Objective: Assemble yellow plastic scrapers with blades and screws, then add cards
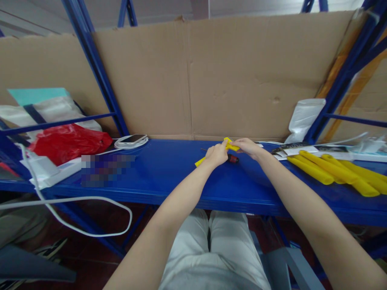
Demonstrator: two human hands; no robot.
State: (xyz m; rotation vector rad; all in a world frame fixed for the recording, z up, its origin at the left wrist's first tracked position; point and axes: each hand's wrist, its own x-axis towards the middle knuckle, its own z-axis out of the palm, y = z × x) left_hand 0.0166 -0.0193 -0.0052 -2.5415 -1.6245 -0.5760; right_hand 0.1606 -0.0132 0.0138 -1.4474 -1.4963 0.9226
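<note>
A yellow strip-like piece (231, 146) spans the gap between my two hands above the blue table. My left hand (216, 154) is closed around it, and yellow also shows at the near-left side of this hand; I cannot tell whether that is the same piece. At the piece's right end, my right hand (246, 146) pinches it between thumb and fingers. Just under the hands lies a screwdriver (233, 159) with a red and black handle, its thin shaft partly hidden behind my left hand.
Several yellow tubes (335, 171) lie at the right on the blue table (169, 173). A phone (135, 139) rests on a coiled white cable at the left, near a red plastic bag (68, 141) and a white power strip (57, 173). Cardboard (145, 80) stands behind.
</note>
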